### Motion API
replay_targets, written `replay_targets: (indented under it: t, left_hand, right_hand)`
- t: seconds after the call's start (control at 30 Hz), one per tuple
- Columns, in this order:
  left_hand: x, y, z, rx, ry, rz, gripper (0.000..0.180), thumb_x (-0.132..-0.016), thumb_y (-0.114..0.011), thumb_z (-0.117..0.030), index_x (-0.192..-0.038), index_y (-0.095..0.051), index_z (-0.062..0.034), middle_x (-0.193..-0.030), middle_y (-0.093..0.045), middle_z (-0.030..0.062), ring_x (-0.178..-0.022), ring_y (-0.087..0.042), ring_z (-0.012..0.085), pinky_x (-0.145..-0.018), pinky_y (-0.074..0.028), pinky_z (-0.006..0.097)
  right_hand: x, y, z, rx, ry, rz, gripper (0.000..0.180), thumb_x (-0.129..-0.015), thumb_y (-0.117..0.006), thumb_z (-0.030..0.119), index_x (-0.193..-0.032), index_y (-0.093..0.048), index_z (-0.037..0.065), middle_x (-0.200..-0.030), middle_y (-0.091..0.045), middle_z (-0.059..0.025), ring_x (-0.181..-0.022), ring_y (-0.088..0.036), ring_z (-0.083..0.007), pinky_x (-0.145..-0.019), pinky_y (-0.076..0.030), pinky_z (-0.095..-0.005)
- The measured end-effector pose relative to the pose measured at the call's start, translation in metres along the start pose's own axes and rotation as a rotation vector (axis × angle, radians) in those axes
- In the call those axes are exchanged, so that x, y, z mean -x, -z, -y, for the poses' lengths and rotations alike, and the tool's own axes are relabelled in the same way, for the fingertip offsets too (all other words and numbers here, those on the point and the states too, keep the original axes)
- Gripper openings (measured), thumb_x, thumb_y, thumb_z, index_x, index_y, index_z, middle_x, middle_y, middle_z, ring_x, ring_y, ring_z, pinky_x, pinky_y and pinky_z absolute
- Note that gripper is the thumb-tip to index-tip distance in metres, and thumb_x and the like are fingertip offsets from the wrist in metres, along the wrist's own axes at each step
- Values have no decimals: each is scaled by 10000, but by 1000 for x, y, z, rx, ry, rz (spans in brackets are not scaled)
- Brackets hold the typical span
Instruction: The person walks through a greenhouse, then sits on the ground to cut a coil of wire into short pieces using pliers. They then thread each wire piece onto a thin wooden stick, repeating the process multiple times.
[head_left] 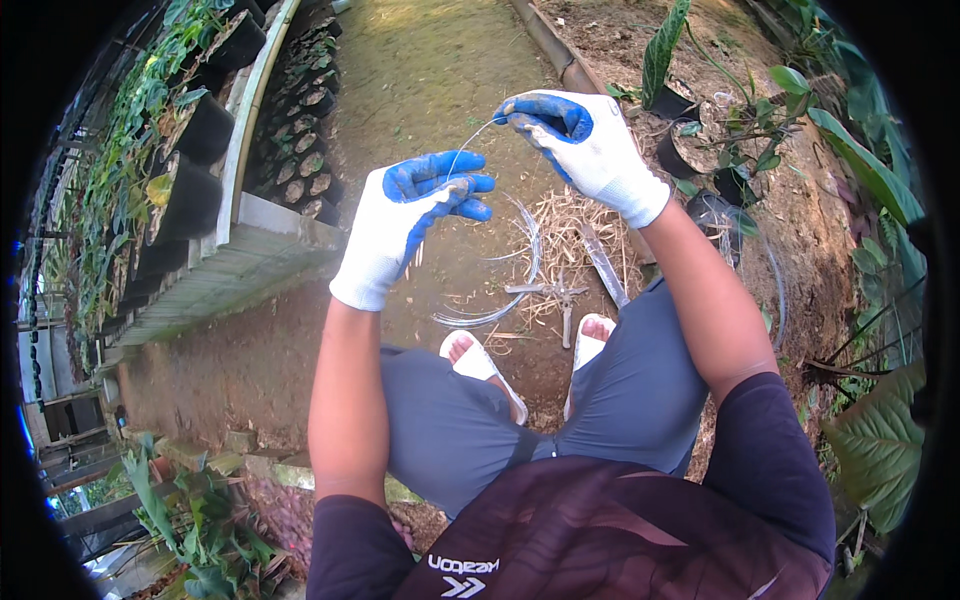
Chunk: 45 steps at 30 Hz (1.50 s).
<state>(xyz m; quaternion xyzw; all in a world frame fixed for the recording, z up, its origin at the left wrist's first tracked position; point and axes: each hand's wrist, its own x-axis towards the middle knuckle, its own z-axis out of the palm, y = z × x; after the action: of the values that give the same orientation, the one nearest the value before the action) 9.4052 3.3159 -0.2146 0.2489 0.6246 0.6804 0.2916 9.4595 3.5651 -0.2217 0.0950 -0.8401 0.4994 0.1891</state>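
Observation:
A thin, bent wire [473,138] runs between my two hands, above the ground in front of me. My right hand [575,135], in a white glove with blue coated fingers, pinches its upper end between thumb and fingertips. Lower and to the left, my left hand [420,205] wears a matching glove. Its fingers close loosely around the wire's other end. Below, a loose coil of wire [535,245] lies on the dirt. A cross-shaped tool resembling pliers [560,291] lies near my feet, beside a long flat blade [603,262].
Pale shavings [575,225] are scattered around the tools. On the left, a raised bed edge [285,225] carries black pots [190,205] with leafy plants. Potted plants [685,145] and a soil bank [800,260] stand on the right. An earth path [430,60] stretches ahead.

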Motion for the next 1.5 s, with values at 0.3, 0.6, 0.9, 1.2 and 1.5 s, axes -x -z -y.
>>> replay_targets:
  t: [0.3, 0.6, 0.9, 1.2, 1.5]
  left_hand:
    - [3, -2, -5, -19, 5, 7, 503, -963, -742, -166, -1372, -598, 88, -1164, -739, 194, -949, -745, 225, -906, -592, 337]
    - [-2, 4, -4, -74, 98, 3, 497, -988, -707, -165, -1393, -571, 89, -1166, -731, 213, -933, -752, 234, -885, -601, 327]
    - [-3, 7, 3, -139, -147, -292, 417, -1004, -647, -55, -1392, -577, 84, -1203, -715, 209, -949, -742, 237, -868, -619, 342]
    - [-4, -1, 6, -266, -117, -276, 412, -975, -635, 41, -1379, -579, 102, -1261, -688, 187, -1076, -707, 230, -857, -645, 362]
    - [-3, -5, 12, -398, -57, -174, 372, -975, -632, 25, -1339, -611, 102, -1213, -717, 177, -1058, -711, 204, -859, -638, 344]
  right_hand:
    - [-1, 3, -1, 0, 18, 36, 264, -938, -682, 147, -1164, -744, 27, -1033, -780, -133, -875, -739, -194, -839, -576, -333]
    - [3, -10, 0, -38, -3, 161, 247, -947, -708, 163, -1160, -745, 45, -961, -771, -99, -851, -723, -168, -790, -568, -308]
    - [-5, 1, -12, -242, -197, 159, 327, -997, -674, 186, -1310, -720, 103, -933, -737, -29, -694, -609, -74, -605, -494, -245]
    - [-5, 5, -18, -80, -184, 164, 320, -1000, -672, 242, -1300, -736, 148, -976, -773, -63, -689, -657, -132, -668, -557, -304]
    - [2, -13, -33, 550, 221, 24, 257, -940, -699, 307, -1156, -732, 171, -1012, -755, -99, -923, -721, -317, -828, -575, -439]
